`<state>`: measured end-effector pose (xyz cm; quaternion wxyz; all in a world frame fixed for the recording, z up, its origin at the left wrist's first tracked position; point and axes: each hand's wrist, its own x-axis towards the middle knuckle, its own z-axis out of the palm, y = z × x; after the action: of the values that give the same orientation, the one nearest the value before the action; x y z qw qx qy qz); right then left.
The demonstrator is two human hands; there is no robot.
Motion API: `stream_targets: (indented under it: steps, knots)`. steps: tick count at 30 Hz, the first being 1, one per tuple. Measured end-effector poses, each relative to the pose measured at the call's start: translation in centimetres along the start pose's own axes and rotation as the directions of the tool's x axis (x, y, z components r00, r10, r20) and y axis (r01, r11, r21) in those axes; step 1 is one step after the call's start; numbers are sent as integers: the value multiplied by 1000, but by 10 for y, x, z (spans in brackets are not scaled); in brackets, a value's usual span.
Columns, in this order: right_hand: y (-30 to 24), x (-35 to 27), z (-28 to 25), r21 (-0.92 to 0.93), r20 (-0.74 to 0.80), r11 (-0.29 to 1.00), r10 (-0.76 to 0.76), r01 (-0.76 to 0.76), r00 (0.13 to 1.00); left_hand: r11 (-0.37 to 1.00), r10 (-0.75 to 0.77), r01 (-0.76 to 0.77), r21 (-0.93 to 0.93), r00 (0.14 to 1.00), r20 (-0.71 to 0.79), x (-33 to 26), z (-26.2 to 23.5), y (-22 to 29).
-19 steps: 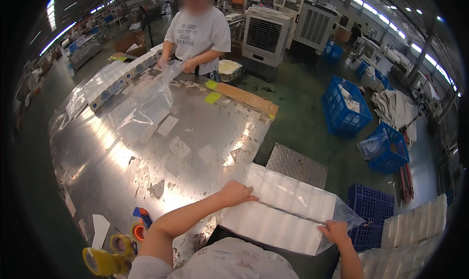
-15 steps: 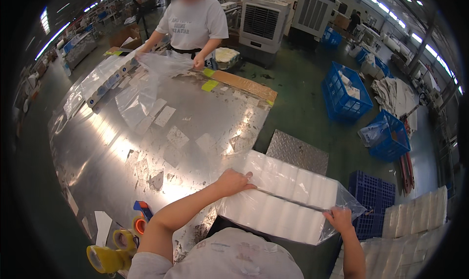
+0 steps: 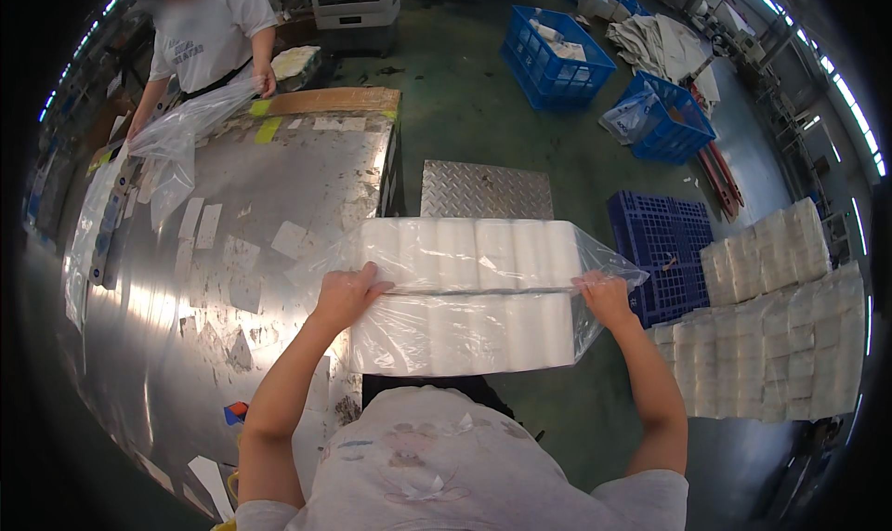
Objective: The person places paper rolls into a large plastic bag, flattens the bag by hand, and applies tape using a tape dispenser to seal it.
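Observation:
A long clear plastic bag packed with two rows of white rolls stretches across in front of me, between the metal table and the pallet. My left hand is closed on the bag's film at its left end. At the other end, my right hand pinches the gathered film, and loose clear plastic sticks out beyond the fingers. Folds and glare on the film blur the separate rolls.
On the left is a scuffed metal table. Across it, a co-worker handles clear film. Blue crates, a dark blue pallet and stacked bagged rolls stand right. A metal plate lies beyond the bag.
My view has turned right. The bag of rolls has swung from slanting to nearly level, off the table's corner, with both hands still gripping its ends.

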<state>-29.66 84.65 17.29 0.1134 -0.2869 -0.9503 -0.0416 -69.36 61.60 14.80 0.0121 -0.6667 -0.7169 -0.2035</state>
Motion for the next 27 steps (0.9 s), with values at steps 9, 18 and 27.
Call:
stream_targets:
  steps: [9,18,27]
  knots:
    - [-4,-4,15,76,106,944,312,-321,944,994,-107,106,16,994,38,2,1,3]
    - [-20,18,12,186,389,818,448,-545,805,972,-210,215,-92,976,56,1,6,4]
    - [-27,25,10,93,386,839,466,-536,796,986,-166,165,-22,986,-17,2,2,3]
